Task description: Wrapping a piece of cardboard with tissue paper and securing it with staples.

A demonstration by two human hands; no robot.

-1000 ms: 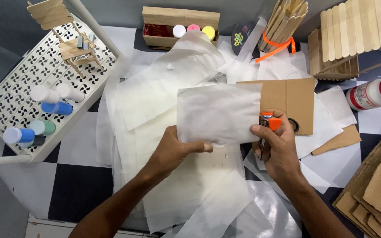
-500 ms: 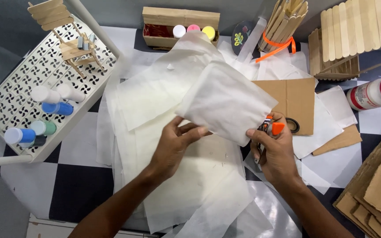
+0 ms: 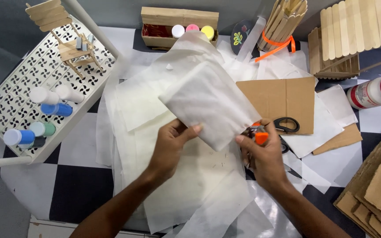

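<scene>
My left hand (image 3: pixel 170 147) pinches the near edge of a folded white paper sheet (image 3: pixel 208 103) and holds it tilted above a pile of loose white sheets (image 3: pixel 190 176). My right hand (image 3: pixel 265 161) grips a small orange-tipped tube (image 3: pixel 259 133), and its forefinger touches the folded sheet's near right corner. Black-handled scissors (image 3: pixel 287 125) lie just beyond my right hand, on the edge of a brown cardboard piece (image 3: pixel 283 99).
A white perforated tray (image 3: pixel 18 105) at left holds paint bottles and a small stick chair. At the back stand a wooden box of paints (image 3: pixel 179 17), a stick cup (image 3: pixel 283 22) and a stick house (image 3: pixel 353 35). Right of them are a red-capped bottle (image 3: pixel 373 90) and stacked cardboard (image 3: pixel 375 189).
The folded sheet has turned from lying square to a diagonal tilt and moved a little away from me. My left hand shifted its grip along the near edge; my right hand stayed put.
</scene>
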